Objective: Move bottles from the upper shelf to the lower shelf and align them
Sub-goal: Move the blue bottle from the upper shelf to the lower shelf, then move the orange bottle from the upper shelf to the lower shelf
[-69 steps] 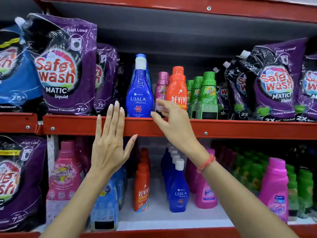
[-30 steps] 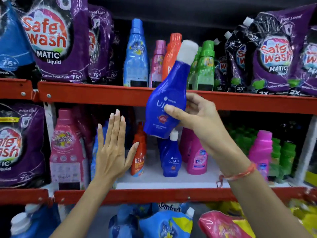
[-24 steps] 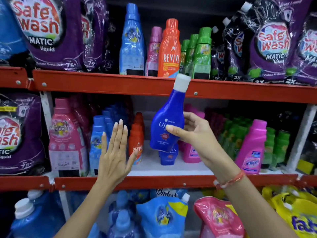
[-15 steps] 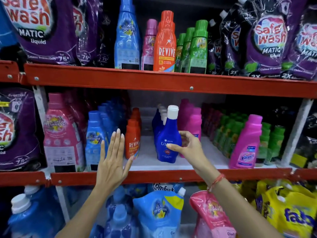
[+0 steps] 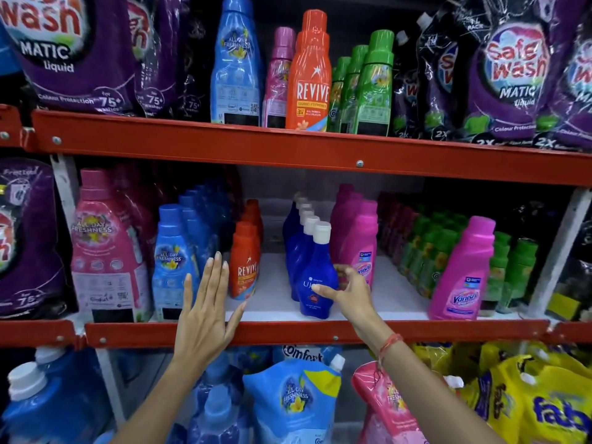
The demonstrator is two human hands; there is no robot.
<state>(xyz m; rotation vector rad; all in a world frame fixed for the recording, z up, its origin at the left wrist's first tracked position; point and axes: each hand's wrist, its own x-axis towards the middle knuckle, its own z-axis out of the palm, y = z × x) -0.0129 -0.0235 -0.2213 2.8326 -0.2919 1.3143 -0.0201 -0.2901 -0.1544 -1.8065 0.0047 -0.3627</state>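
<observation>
A dark blue Ujala bottle (image 5: 315, 277) with a white cap stands upright on the lower shelf (image 5: 282, 307), at the front of a row of like blue bottles. My right hand (image 5: 347, 291) wraps its lower right side, thumb across the label. My left hand (image 5: 205, 312) is flat and open in front of the lower shelf's red edge, holding nothing. On the upper shelf (image 5: 288, 149) stand a light blue bottle (image 5: 235, 62), a pink bottle (image 5: 278, 78), an orange Revive bottle (image 5: 309, 75) and green bottles (image 5: 371, 88).
The lower shelf also holds orange Revive bottles (image 5: 245, 264), light blue bottles (image 5: 174, 261), pink Vanish bottles (image 5: 461, 270) and green bottles (image 5: 426, 251). Purple Safewash pouches (image 5: 509, 75) flank the upper bottles. Refill pouches (image 5: 294, 402) fill the bottom level.
My right hand took the blue Ujala bottle off the upper shelf, lowered it and set it upright at the front of the blue row. My left hand dropped to the lower shelf edge.
</observation>
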